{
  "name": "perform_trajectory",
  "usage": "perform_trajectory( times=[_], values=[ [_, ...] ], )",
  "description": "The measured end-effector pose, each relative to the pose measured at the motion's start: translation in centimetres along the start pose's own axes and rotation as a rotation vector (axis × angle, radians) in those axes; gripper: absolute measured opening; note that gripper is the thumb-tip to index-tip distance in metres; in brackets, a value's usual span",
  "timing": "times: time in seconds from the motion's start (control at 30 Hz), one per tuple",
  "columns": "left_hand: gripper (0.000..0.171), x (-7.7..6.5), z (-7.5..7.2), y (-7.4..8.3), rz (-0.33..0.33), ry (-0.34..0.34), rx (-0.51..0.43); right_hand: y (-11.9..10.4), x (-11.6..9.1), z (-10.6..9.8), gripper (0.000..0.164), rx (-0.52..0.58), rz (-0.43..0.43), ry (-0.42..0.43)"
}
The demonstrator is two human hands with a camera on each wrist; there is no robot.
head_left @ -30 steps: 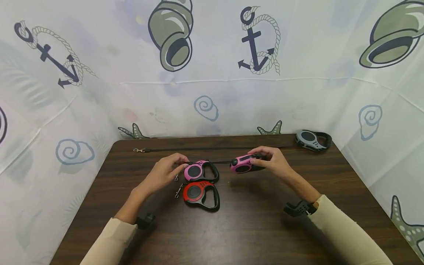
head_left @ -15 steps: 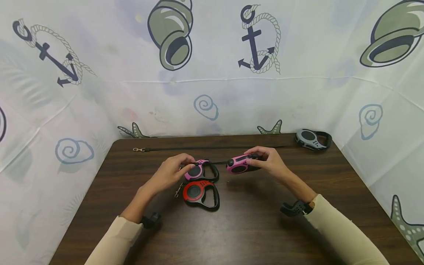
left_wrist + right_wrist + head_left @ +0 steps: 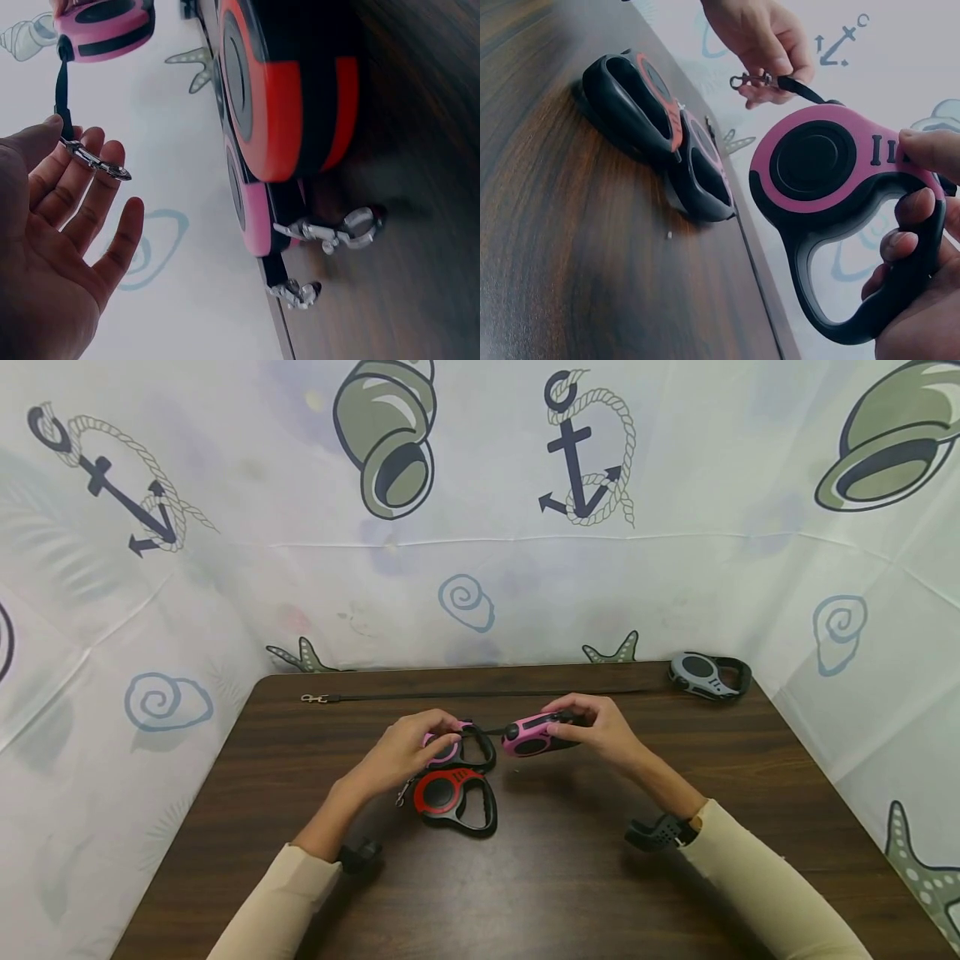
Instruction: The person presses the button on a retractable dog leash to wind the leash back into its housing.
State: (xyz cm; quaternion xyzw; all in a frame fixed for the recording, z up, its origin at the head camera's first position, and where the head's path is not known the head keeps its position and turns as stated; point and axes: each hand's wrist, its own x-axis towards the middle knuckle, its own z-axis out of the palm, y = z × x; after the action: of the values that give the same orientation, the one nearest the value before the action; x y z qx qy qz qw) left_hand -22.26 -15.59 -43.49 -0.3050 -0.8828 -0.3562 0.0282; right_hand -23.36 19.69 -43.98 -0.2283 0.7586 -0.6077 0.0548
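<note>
While the right hand (image 3: 602, 728) grips a pink leash (image 3: 812, 160) toward the far table edge (image 3: 390, 677), the left hand (image 3: 408, 748) should guide its pinched strap (image 3: 62, 91) straight.

A pink and black retractable leash (image 3: 814, 159), with a round black disc on its side, is held raised above the table (image 3: 585, 885), its black loop handle (image 3: 796, 259) gripped by the right hand (image 3: 596, 727). Its black strap (image 3: 806, 91) reaches out leftward to a silver metal clip (image 3: 94, 160); the left hand (image 3: 414, 745) pinches the strap just beside the clip.
</note>
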Motion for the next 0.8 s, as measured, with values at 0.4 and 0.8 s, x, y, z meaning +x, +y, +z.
perform_trajectory(
  times=[0.4, 0.8],
  values=[
    [0.02, 1.0, 1.2, 0.8, 0.024, -0.061, -0.117, -0.1, 0.3, 0.8, 0.028, -0.005, -0.03, -0.004],
    [0.017, 1.7, 2.4, 0.7, 0.057, -0.082, -0.159, -0.1, 0.2, 1.1, 0.027, -0.005, -0.033, 0.0]
  ],
)
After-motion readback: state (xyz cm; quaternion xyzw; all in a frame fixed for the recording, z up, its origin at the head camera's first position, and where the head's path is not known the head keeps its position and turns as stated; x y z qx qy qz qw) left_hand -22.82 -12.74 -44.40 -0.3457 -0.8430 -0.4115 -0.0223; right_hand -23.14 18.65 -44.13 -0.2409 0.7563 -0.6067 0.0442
